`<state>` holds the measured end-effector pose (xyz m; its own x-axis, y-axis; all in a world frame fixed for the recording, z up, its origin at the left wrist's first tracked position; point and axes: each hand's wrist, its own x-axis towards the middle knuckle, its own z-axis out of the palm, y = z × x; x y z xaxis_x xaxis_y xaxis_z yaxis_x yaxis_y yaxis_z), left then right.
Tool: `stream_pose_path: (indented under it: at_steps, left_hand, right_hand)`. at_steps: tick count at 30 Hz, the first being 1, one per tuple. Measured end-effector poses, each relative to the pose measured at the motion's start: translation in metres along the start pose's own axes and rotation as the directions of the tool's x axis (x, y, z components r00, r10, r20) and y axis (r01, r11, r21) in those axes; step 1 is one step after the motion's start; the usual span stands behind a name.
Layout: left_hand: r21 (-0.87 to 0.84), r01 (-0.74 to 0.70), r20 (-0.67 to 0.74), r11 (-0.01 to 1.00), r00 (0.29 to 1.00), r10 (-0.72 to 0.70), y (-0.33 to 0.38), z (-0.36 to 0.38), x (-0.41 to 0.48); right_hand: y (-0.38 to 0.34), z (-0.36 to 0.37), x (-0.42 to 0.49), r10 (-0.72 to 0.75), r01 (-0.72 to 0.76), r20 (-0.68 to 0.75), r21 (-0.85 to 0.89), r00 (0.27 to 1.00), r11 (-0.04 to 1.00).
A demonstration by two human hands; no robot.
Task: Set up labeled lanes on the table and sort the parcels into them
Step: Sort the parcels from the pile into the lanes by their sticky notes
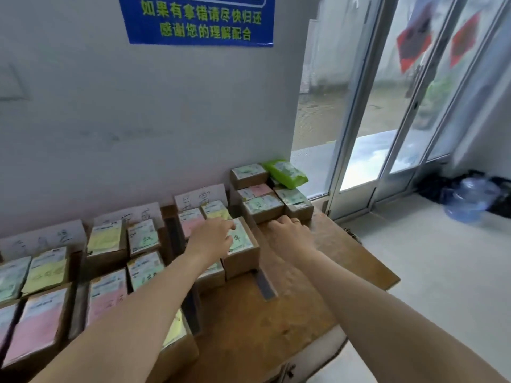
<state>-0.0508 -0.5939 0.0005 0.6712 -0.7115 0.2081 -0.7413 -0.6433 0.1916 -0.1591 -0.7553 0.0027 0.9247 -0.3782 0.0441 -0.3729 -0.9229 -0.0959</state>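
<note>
Against a grey wall [138, 120] a wooden table [326, 261] is laid out in lanes, marked off by dark tape strips [262, 283] and headed by handwritten label cards [199, 196] propped upright at the back so that each lane can be read from the front. Most of the parcels [110, 294] are already lined up label-up in the lanes to the left. An unsorted stack [262, 208] is left at the table's far right end, topped by a green pouch [286, 172].

A green-labelled parcel [243, 252] is set just inside the rightmost tape strip. The left hand [213, 236] is laid across its top, apparently to square it into its lane. Whether the fingers are hooked over the far edge or merely pressed flat cannot be told. The right hand [289, 230] is held knuckles-up on the bare wood at the foot of the stack. Its fingers are tucked out of sight, so no grasp can be confirmed. The next box is judged to be its target.

The pouch and the upper boxes would have to be kept steady if a lower box is drawn out. A blue notice [199, 20] is fixed to the wall above. A glass door [401, 106] and a water bottle [467, 200] are seen to the right, well apart from the work.
</note>
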Motion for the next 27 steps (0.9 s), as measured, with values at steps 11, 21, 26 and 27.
stream_pose_path:
  at_steps: [11, 21, 26, 27]
  left_hand:
    - [-0.067, -0.06, 0.084, 0.996, 0.994, 0.066, 0.046, 0.051, 0.144]
    - [-0.059, 0.171, 0.109, 0.983, 0.98, -0.164, 0.075, 0.102, 0.24]
    - [-0.069, 0.307, 0.114, 0.949, 0.948, -0.299, 0.091, 0.118, 0.267]
    - [-0.064, 0.319, 0.118, 0.945, 0.943, -0.311, 0.094, 0.121, 0.27]
  right_hand:
    - [0.118, 0.001, 0.088, 0.159, -0.16, 0.038, 0.031, 0.987, 0.987]
    - [0.215, 0.02, 0.211, 0.022, -0.026, 0.071, 0.062, 0.997, 0.998]
    - [0.255, 0.031, 0.264, -0.033, 0.023, 0.098, 0.102, 0.995, 0.995]
    - [0.26, 0.034, 0.273, -0.029, 0.015, 0.112, 0.125, 0.993, 0.992]
